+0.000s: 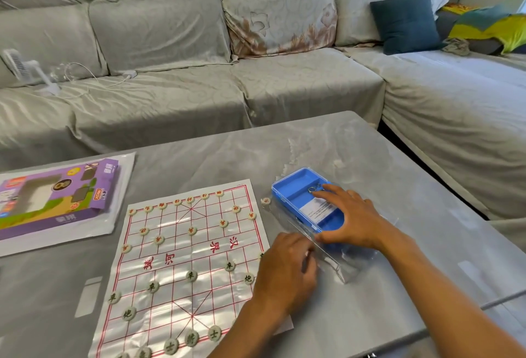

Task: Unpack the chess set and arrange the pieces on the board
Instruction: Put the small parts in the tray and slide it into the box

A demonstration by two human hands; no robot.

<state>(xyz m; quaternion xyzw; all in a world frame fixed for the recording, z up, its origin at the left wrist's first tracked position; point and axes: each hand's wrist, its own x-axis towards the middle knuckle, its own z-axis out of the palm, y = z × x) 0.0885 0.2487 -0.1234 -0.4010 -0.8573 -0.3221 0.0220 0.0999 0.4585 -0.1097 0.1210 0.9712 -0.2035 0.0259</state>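
Right hand [351, 219] spread flat over the near end of the blue tray [296, 187], fingers straight and resting on the white card [318, 209] inside, thumb down against the tray's near edge; open, nothing pinched. Left hand [284, 265] just beside it at the tray's near-left corner, fingers curled toward the clear lid [327, 255], but hard to tell whether actually gripping the lid or only touching it. Tray set on the grey table [199, 158], just to the right of the paper board [182, 258], long axis running from near-right to far-left, far compartment bare apart from a small metal ring [312, 189]. Clear lid lying slantwise along the tray's near side, partly under both hands, over a crinkled clear bag. Red-marked pieces [192, 230] already spread across the far half of the board, dark-marked pieces [191, 275] across the near half, several not yet on their home points by the look of it. One stray piece [265, 201] lying off the board, between the board's far-right corner and the tray's left wall, apart from both. Probably the last one still to place: leftward and farther out from both hands, nearer to the left hand, though the right could reach it across the tray. Purple box [57, 195] lying flat at far left, well apart from the hands. Unpacking seemingly near done, arranging still in hand.
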